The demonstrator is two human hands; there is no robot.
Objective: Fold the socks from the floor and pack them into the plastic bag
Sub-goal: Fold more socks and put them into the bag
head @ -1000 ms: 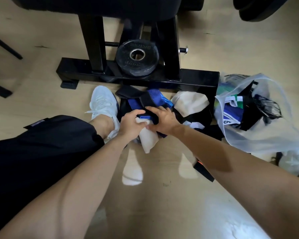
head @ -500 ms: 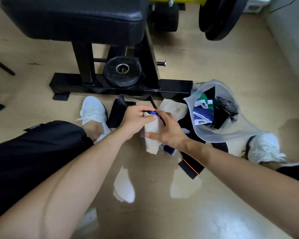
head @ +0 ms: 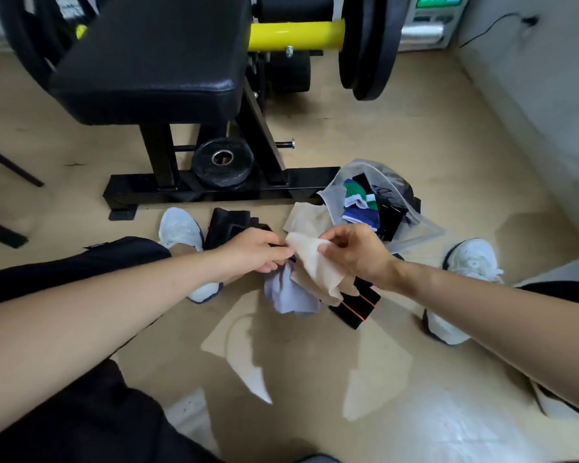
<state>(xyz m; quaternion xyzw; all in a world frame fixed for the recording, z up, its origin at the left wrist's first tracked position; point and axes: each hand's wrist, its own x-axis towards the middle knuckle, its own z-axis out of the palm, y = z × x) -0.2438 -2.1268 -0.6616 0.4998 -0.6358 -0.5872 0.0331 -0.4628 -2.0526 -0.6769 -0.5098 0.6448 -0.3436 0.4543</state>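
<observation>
My left hand (head: pixel 255 250) and my right hand (head: pixel 355 250) both pinch the top edge of a beige sock (head: pixel 318 269), which hangs open above the floor. A pale lilac sock (head: pixel 290 297) droops below my left hand; I cannot tell if that hand grips it too. More socks lie underneath: a black one with an orange stripe (head: pixel 355 307), black ones (head: pixel 229 225) and another beige one (head: pixel 306 217). The clear plastic bag (head: pixel 415 225) lies open just right of the pile, with several folded socks (head: pixel 361 203) inside.
A black weight bench (head: pixel 154 71) with a black steel base (head: pixel 214 190) and a small weight plate (head: pixel 223 162) stands right behind the pile. Large plates on a yellow bar (head: pixel 296 35) sit farther back. My white shoes (head: pixel 181 230) (head: pixel 462 285) flank the socks. A wall runs along the right.
Both hands lifted the beige sock off the pile and spread its top edge apart. The view tilted up, showing more of the bench and the right shoe.
</observation>
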